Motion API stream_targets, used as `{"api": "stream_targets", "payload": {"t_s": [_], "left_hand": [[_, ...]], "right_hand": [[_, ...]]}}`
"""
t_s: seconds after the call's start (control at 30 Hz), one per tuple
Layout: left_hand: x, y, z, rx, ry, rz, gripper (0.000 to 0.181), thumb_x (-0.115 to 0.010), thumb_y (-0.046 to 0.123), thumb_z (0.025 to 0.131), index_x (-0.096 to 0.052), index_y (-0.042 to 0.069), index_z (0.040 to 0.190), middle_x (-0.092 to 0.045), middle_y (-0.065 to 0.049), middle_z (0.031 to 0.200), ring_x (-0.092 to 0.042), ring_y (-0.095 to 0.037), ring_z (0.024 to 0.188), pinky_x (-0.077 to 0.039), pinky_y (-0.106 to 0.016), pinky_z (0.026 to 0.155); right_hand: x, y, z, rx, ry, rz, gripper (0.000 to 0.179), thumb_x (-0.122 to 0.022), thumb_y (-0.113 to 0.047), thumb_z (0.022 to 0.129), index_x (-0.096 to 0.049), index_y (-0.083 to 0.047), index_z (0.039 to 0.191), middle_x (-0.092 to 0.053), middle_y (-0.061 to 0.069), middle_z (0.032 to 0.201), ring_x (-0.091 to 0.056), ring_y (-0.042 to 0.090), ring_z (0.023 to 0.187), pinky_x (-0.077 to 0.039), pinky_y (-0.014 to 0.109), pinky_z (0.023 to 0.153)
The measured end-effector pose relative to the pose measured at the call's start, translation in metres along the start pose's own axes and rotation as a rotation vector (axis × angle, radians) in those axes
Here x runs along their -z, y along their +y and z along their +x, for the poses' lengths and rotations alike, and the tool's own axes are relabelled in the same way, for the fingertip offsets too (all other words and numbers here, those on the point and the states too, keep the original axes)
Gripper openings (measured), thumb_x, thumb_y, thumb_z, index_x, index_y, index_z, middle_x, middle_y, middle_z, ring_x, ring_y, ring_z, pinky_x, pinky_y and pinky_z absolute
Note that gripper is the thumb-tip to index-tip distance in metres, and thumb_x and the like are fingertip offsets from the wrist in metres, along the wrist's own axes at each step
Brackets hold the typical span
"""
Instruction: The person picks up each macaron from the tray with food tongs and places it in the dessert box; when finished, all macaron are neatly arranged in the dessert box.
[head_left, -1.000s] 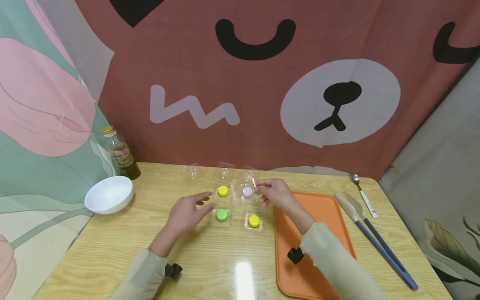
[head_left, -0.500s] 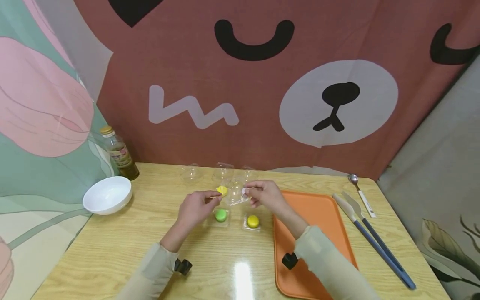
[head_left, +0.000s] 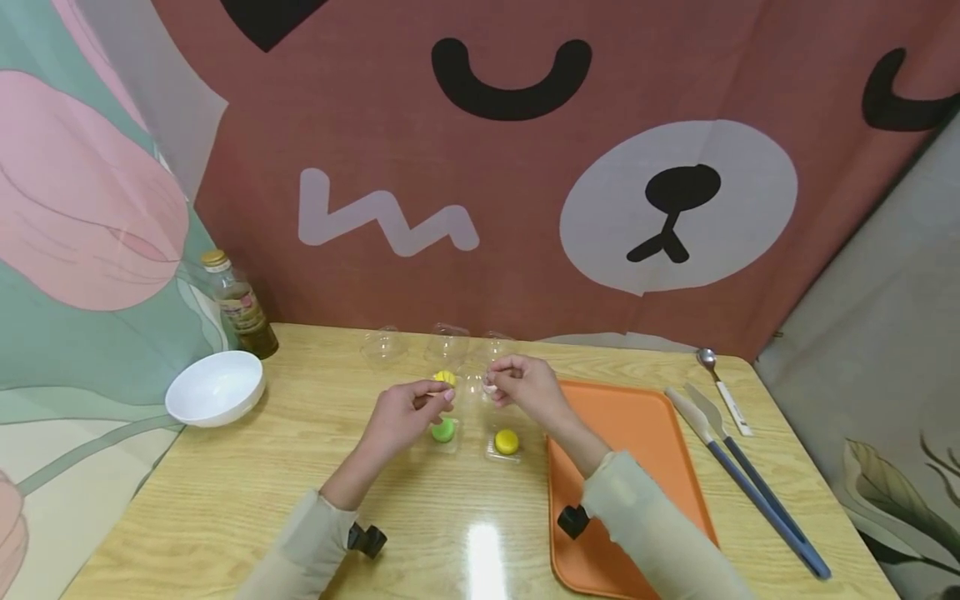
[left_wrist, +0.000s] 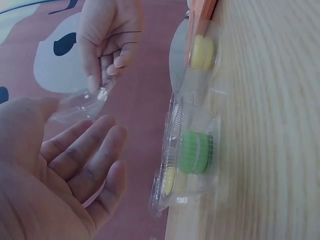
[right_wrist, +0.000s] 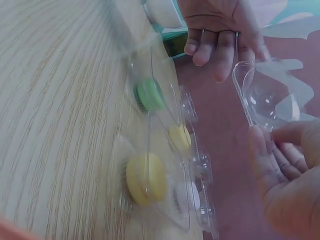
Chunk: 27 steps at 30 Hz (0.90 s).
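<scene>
Between my hands is a clear plastic domed lid (right_wrist: 270, 97), raised above the table. My right hand (head_left: 528, 387) pinches its near edge between thumb and fingers. At the opposite edge my left hand (head_left: 405, 415) pinches it with thumb and index finger, the other fingers loosely bent. Below lie macarons in clear plastic packaging: a green one (head_left: 442, 431) at front left, a yellow one (head_left: 507, 442) at front right, and another yellow one (head_left: 445, 378) behind, partly covered by the left hand. A lilac macaron (right_wrist: 191, 195) shows through plastic in the right wrist view.
Several clear domed pieces (head_left: 448, 342) stand along the back edge. An orange tray (head_left: 622, 400) lies under the right forearm, with long blue-handled tongs (head_left: 765, 492) and a spoon (head_left: 723, 387) beyond it. A white bowl (head_left: 217, 390) and a bottle (head_left: 243, 308) stand at left.
My right hand has moved left with the clear lid, away from the lilac macaron. My left hand has come in from the left and taken the lid's other edge.
</scene>
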<state>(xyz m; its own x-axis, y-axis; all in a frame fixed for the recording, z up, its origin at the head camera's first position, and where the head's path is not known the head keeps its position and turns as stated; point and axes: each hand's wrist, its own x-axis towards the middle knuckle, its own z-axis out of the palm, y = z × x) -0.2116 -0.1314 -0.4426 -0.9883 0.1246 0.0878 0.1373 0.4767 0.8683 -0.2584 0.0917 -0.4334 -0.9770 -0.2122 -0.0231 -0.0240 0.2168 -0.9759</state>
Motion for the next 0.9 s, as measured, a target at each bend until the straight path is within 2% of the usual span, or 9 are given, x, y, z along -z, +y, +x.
{"api": "stream_targets", "payload": {"t_s": [0.1,0.27,0.33,0.4,0.5,0.6,0.8,0.9], "left_hand": [[0.000,-0.001,0.000,0.020,-0.021,-0.009,0.038,-0.064,0.047,0.098,-0.074,0.017,0.120,-0.080,-0.001,0.096,-0.077,-0.020,0.079,-0.060,-0.033,0.064],[0.005,0.000,-0.001,0.049,-0.101,-0.081,0.050,-0.051,0.053,0.103,-0.069,0.016,0.130,-0.078,-0.006,0.109,-0.077,-0.023,0.089,-0.062,-0.043,0.079],[0.007,0.002,-0.001,0.056,-0.138,-0.118,0.052,-0.046,0.054,0.105,-0.067,0.015,0.133,-0.077,-0.008,0.114,-0.077,-0.024,0.093,-0.062,-0.044,0.083],[0.009,0.002,-0.001,0.068,-0.171,-0.150,0.053,-0.046,0.053,0.105,-0.065,0.013,0.135,-0.076,-0.009,0.118,-0.076,-0.023,0.096,-0.061,-0.043,0.086],[0.011,0.002,-0.001,0.077,-0.200,-0.169,0.056,-0.048,0.052,0.104,-0.062,0.009,0.137,-0.074,-0.011,0.123,-0.075,-0.023,0.100,-0.061,-0.042,0.087],[0.013,0.001,0.000,0.069,-0.216,-0.177,0.054,-0.050,0.048,0.105,-0.058,0.009,0.141,-0.071,-0.012,0.129,-0.073,-0.024,0.106,-0.060,-0.041,0.088],[0.013,-0.003,0.001,0.061,-0.262,-0.250,0.059,-0.061,0.043,0.101,-0.050,0.013,0.150,-0.065,-0.015,0.139,-0.067,-0.035,0.120,-0.058,-0.047,0.095],[0.014,-0.005,0.000,0.051,-0.265,-0.239,0.064,-0.066,0.043,0.097,-0.047,0.016,0.152,-0.062,-0.014,0.142,-0.064,-0.033,0.126,-0.056,-0.047,0.100]], "right_hand": [[-0.001,0.000,0.000,0.066,0.011,-0.031,0.016,-0.066,-0.007,0.095,-0.070,0.003,0.107,-0.075,0.022,0.103,-0.072,0.020,0.072,-0.064,0.040,0.072],[-0.002,-0.001,-0.005,0.212,0.043,-0.124,0.007,-0.067,-0.010,0.096,-0.071,-0.006,0.101,-0.076,0.022,0.098,-0.074,0.036,0.081,-0.064,0.045,0.073],[-0.002,-0.002,-0.007,0.279,0.058,-0.175,0.006,-0.067,-0.011,0.096,-0.071,-0.008,0.100,-0.076,0.018,0.094,-0.074,0.037,0.082,-0.064,0.040,0.072],[-0.003,-0.002,-0.008,0.345,0.083,-0.239,0.004,-0.067,-0.011,0.096,-0.070,-0.011,0.099,-0.077,0.013,0.091,-0.075,0.033,0.080,-0.063,0.032,0.070],[-0.005,-0.002,-0.008,0.426,0.119,-0.298,0.004,-0.069,-0.012,0.096,-0.070,-0.012,0.099,-0.077,0.009,0.090,-0.075,0.022,0.077,-0.061,0.024,0.069],[-0.006,0.000,-0.008,0.478,0.145,-0.324,0.004,-0.069,-0.012,0.095,-0.071,-0.013,0.099,-0.078,0.004,0.090,-0.073,0.011,0.076,-0.060,0.021,0.069],[-0.008,0.001,-0.009,0.533,0.135,-0.294,0.006,-0.068,-0.006,0.095,-0.070,-0.011,0.098,-0.077,0.004,0.098,-0.075,0.014,0.081,-0.061,0.022,0.069],[-0.008,0.002,-0.009,0.547,0.123,-0.299,0.005,-0.070,-0.006,0.094,-0.070,-0.010,0.098,-0.077,0.005,0.102,-0.075,0.017,0.086,-0.062,0.024,0.072]]}}
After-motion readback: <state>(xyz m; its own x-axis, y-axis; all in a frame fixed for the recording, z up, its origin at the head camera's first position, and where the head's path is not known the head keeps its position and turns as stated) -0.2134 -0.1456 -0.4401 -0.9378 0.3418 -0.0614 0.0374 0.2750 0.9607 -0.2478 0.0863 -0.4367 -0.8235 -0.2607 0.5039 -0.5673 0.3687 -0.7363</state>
